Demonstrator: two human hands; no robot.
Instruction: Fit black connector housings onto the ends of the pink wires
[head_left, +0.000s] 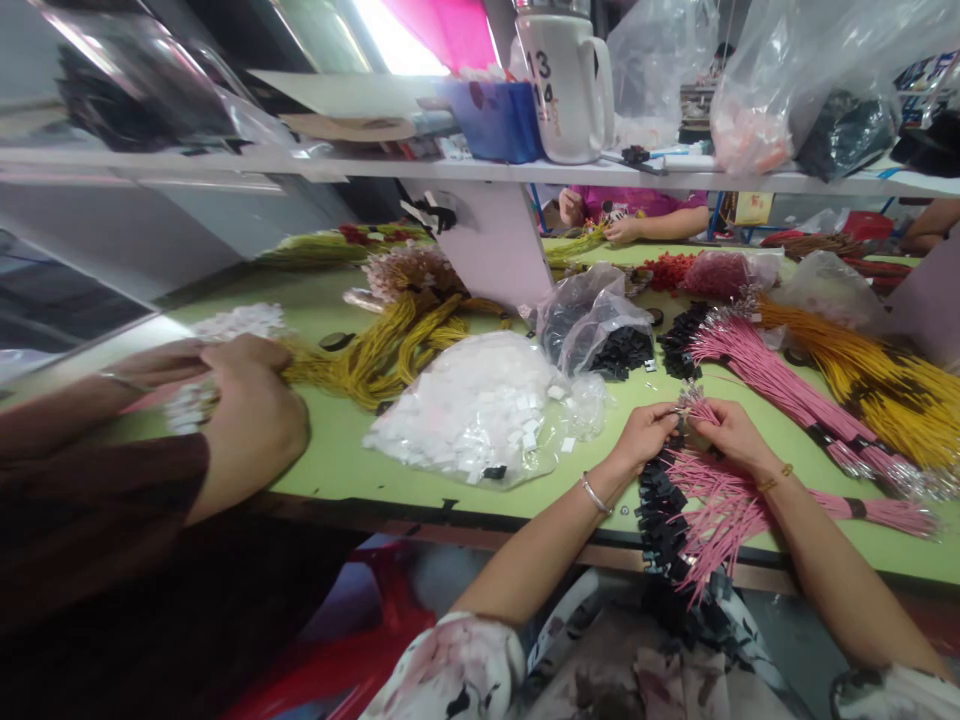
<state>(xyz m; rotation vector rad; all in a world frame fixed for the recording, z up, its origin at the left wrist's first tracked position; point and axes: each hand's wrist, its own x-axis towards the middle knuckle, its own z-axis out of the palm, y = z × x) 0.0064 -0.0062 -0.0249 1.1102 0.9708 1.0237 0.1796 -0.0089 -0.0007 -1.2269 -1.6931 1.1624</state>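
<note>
My left hand (646,438) is closed in a pinch at the table's front edge, on what looks like a small black connector (682,424) partly hidden by the fingers. Right beside it, my right hand (731,437) grips a bundle of pink wires (699,405) whose metal ends stick up between both hands. Beneath them, pink wires with black connectors (658,515) hang over the edge toward my lap. Another pink bundle (877,510) lies under my right forearm.
A clear bag of white connectors (472,410) lies left of my hands, with a bag of black connectors (626,350) behind. Pink wires (787,390) and yellow wires (870,370) lie right. A co-worker's hands (251,400) work at left near olive-yellow wires (375,350). A shelf (337,170) crosses above.
</note>
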